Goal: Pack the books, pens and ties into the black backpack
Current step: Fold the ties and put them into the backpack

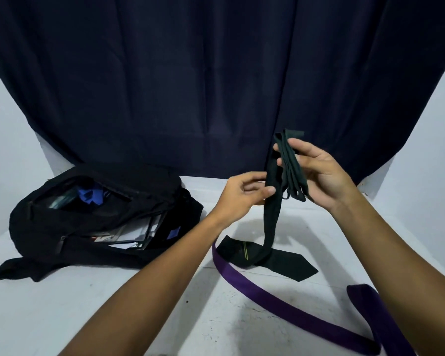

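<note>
Dark tie (269,222), limp folded loops

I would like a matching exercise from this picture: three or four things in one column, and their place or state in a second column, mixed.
Things:
1. black backpack
2. dark green tie
3. purple tie
4. books

States:
a. lying flat on the table
b. partly folded, held by both hands
c. open, lying on its side
d. inside the bag

Pairs: 1-c, 2-b, 3-a, 4-d
</note>
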A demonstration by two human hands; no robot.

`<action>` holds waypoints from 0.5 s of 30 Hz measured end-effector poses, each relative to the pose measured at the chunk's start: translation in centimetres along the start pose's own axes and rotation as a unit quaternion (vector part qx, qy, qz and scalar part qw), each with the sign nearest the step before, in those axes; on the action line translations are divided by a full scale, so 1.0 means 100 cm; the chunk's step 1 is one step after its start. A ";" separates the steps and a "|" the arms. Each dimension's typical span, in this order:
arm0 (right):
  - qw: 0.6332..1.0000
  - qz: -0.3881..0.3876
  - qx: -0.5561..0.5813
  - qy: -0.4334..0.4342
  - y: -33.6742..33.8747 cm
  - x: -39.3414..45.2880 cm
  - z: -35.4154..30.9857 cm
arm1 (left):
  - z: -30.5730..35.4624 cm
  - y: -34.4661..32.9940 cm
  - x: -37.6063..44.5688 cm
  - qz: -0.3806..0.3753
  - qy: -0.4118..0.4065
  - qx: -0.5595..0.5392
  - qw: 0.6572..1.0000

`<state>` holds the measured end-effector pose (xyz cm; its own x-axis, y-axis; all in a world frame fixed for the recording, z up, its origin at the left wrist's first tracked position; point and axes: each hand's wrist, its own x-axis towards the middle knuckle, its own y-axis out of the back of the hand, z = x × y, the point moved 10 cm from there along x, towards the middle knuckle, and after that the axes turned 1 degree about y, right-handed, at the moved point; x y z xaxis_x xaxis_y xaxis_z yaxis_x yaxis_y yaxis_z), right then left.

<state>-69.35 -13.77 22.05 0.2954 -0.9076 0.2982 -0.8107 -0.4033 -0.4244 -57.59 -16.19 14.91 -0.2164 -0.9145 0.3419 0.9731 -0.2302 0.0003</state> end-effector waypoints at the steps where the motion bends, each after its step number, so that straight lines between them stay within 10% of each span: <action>1: 1.000 -0.007 0.000 -0.001 -0.002 0.000 0.001 | 0.006 -0.005 0.002 -0.003 -0.007 -0.005 1.000; 15: 0.984 0.078 -0.159 0.021 0.028 -0.014 0.031 | -0.019 -0.015 -0.004 0.039 0.154 -0.203 0.966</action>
<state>-70.43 -14.00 17.83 0.1384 -0.9474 0.2886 -0.9636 -0.1961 -0.1818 -59.15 -16.07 12.96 -0.2178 -0.9755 0.0299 0.8897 -0.2111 -0.4048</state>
